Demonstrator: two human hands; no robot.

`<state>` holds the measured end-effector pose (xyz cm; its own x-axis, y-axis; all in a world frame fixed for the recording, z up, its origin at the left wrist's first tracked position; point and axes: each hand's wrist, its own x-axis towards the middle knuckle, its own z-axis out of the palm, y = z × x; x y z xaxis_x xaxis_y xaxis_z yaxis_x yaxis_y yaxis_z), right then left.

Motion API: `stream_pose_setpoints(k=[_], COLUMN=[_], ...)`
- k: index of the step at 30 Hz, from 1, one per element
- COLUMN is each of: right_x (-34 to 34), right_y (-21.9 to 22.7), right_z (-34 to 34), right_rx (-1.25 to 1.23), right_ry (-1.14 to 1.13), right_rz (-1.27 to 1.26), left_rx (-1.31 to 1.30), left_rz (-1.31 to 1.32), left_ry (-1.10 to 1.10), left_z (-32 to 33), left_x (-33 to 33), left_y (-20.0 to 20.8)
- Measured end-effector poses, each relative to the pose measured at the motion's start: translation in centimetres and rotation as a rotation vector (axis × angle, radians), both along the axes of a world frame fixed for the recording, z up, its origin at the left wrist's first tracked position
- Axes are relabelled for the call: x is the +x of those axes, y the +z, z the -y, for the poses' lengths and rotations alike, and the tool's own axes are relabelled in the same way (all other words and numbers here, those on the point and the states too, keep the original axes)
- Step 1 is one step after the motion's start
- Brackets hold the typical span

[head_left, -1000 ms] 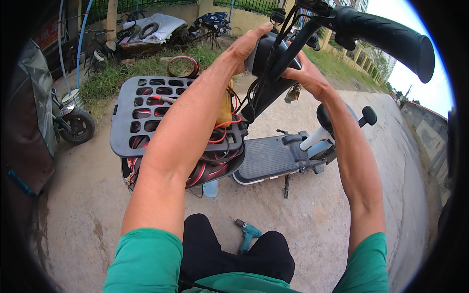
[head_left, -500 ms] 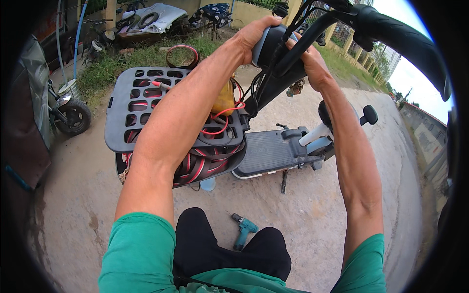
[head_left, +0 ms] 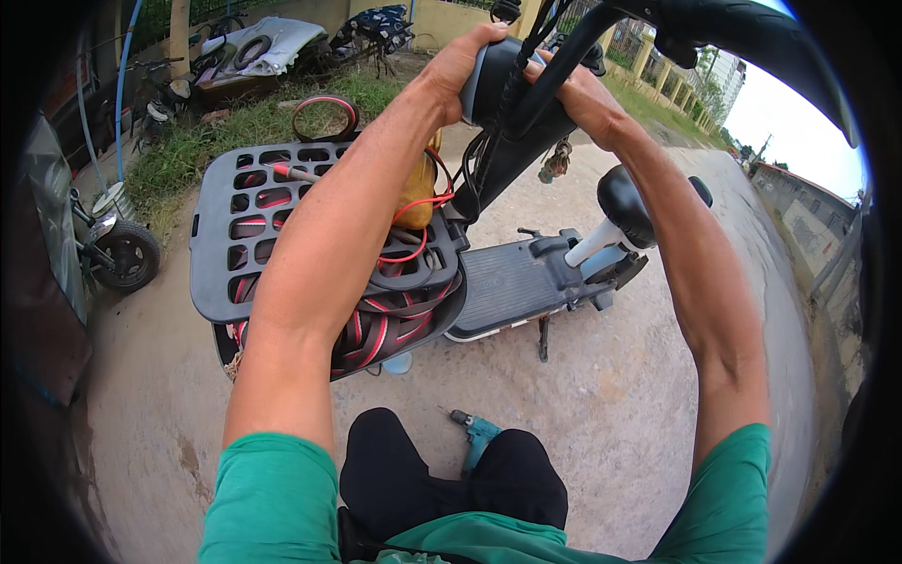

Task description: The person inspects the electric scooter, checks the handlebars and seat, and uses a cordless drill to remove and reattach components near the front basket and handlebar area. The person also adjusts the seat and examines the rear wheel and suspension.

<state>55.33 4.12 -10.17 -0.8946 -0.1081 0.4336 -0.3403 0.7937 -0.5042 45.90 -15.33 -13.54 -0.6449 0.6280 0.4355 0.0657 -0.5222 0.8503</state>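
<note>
A rounded black and grey headlight housing [head_left: 485, 83] sits at the front of an electric scooter, below its handlebar [head_left: 742, 42]. My left hand [head_left: 460, 68] grips the housing's left side, thumb along its top edge; its other fingers are hidden behind it. From the right, my right hand [head_left: 590, 101] reaches past the black stem with its fingertips on the housing's other side, partly covered by the bar and cables. Under my left forearm is a black front basket [head_left: 211, 273] with a slotted lid, holding red-striped straps [head_left: 376, 329]. A yellow tool [head_left: 416, 193] with red wires lies on the lid.
A teal cordless drill [head_left: 479, 437] lies on the ground by my knees. The scooter's footboard [head_left: 503, 287] and black seat [head_left: 628, 205] extend to the right. A parked vehicle's wheel [head_left: 127, 256] stands at left. Grass and a loaded cart [head_left: 254, 56] are behind.
My view has shifted slightly, so the scooter and basket sit further left in the picture. Both hands stay at the headlight housing, and my right elbow is further out to the right.
</note>
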Motion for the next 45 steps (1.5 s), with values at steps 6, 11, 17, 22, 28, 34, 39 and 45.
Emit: stream_pose_setpoints(k=[6, 11, 17, 22, 28, 34, 39, 45], right_x=[0.3, 0.9, 1.9, 1.7, 1.5, 0.5, -2.7, -4.1], right_y=[-1.4, -1.6, -2.3, -2.8, -2.8, -5.2, -8.2, -9.9], right_z=[0.0, 0.4, -1.0, -2.4, -3.8, -5.5, -7.0, -9.4], right_rx=[-0.067, -0.097, -0.166, -0.206, -0.129, -0.126, -0.039, -0.148], right_ry=[0.001, 0.024, 0.060, 0.144, 0.123, 0.219, 0.282, 0.441], right_rz=[-0.190, -0.209, -0.105, -0.093, -0.148, -0.366, -0.668, -0.800], left_rx=[-0.046, -0.095, -0.081, -0.092, -0.065, 0.045, 0.016, 0.006], left_rz=[-0.061, -0.049, -0.055, -0.038, -0.042, -0.027, -0.009, 0.063], left_ry=[-0.034, -0.044, -0.060, -0.089, 0.033, 0.017, 0.158, 0.159], left_z=[0.5, 0.5, 0.9, 1.1, 0.3, 0.0, -0.8, -1.5], left_x=[-0.8, -0.7, 0.8, 0.9, 1.5, 0.4, 1.2, 1.8], left_y=[0.1, 0.4, 1.1, 1.2, 1.5, 0.5, 0.5, 0.8])
